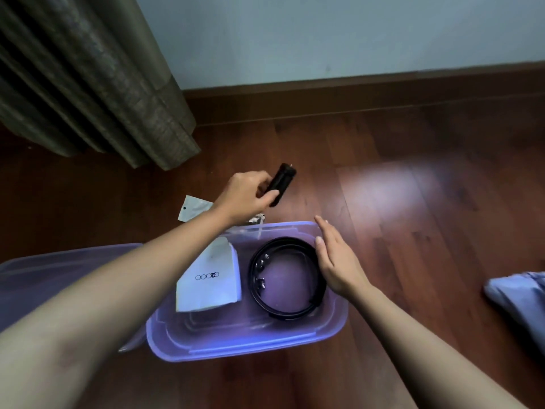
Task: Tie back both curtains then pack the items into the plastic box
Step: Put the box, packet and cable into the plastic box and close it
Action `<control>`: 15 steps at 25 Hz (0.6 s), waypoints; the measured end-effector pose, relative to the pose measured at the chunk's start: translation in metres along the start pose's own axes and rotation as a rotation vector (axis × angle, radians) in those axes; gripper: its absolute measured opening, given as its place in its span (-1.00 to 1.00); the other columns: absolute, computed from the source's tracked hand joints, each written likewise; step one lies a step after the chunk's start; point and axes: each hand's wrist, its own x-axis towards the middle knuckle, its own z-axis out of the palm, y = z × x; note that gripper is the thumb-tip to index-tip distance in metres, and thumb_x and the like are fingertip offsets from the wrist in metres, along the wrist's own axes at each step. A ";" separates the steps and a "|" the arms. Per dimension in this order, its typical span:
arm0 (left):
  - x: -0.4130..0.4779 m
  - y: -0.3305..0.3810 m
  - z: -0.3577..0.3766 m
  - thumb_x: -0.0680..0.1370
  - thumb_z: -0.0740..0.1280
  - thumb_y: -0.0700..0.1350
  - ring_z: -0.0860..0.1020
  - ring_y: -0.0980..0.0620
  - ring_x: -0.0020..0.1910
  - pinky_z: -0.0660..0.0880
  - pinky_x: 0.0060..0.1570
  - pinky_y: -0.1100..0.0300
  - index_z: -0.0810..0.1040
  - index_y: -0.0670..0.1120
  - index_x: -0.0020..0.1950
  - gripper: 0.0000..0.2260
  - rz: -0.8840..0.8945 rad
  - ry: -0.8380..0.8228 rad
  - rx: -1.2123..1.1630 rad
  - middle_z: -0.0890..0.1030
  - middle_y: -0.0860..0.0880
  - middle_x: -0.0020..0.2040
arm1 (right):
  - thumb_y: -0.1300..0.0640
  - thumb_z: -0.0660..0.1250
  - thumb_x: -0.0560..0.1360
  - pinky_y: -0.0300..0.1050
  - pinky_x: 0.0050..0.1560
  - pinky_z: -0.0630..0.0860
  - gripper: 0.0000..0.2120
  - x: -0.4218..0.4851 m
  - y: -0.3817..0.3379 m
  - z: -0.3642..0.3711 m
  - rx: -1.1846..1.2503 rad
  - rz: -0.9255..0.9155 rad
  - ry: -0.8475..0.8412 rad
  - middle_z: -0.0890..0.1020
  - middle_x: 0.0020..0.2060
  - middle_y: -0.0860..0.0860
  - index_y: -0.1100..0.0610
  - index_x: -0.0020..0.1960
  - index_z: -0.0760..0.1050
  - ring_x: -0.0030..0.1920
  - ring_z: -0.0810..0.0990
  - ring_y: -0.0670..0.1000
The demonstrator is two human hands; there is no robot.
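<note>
A dark reddish-brown wooden plank floor [413,231] meets a pale blue-grey wall [324,33] at a brown wooden skirting board [383,90]. Crumpled light-blue fabric [519,299] lies at the right edge.

I'm seeing translucent purple plastic box [244,349] sitting open on wooden floor [413,231]. Black belt [253,286] lying coiled in a ring in box's right half, metal bits showing on its left side. White pouch [211,278] with printed logo lying in left half, just beside belt. Black stick-shaped item [283,178] tilting up-right beyond box's far rim, left hand [244,196] gripping its lower end. Small white packet [194,206] lying on floor past far-left corner. Grey-brown curtain [97,84] hanging in folds at far left.
</note>
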 end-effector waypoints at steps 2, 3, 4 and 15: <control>-0.022 0.020 -0.022 0.40 0.46 -0.12 0.50 0.23 -0.43 0.38 -0.34 0.42 0.60 -0.10 -0.18 -0.92 -0.100 -0.032 -0.230 0.61 0.00 -0.34 | -0.06 -0.11 0.54 -0.32 0.41 0.00 -0.44 -0.001 0.000 -0.001 0.074 -0.006 0.002 0.21 0.49 0.02 0.10 0.50 0.12 0.49 0.14 -0.07; -0.032 0.031 -0.029 0.38 0.46 -0.14 0.48 0.24 -0.47 0.39 -0.38 0.41 0.59 -0.10 -0.22 -0.92 -0.138 -0.157 -0.270 0.60 0.00 -0.38 | -0.06 -0.12 0.53 -0.35 0.39 0.00 -0.43 -0.001 0.000 -0.001 0.111 -0.008 0.014 0.22 0.48 0.03 0.12 0.49 0.14 0.48 0.15 -0.07; -0.042 0.040 -0.029 0.37 0.46 -0.14 0.51 0.19 -0.47 0.44 -0.38 0.34 0.59 -0.11 -0.24 -0.92 -0.165 -0.307 -0.259 0.62 -0.02 -0.39 | -0.05 -0.12 0.53 -0.35 0.39 0.01 -0.43 -0.001 0.001 -0.002 0.142 -0.008 0.024 0.24 0.48 0.04 0.13 0.48 0.16 0.47 0.17 -0.07; -0.083 0.048 0.047 0.50 0.27 0.10 0.58 -0.21 -0.03 0.44 -0.08 0.04 0.54 -0.20 -0.02 -0.65 -0.025 -0.465 0.281 0.63 -0.22 -0.05 | -0.08 -0.11 0.52 -0.31 0.40 0.01 -0.43 -0.001 0.001 0.000 0.124 0.008 0.008 0.21 0.49 0.01 0.08 0.50 0.13 0.49 0.14 -0.08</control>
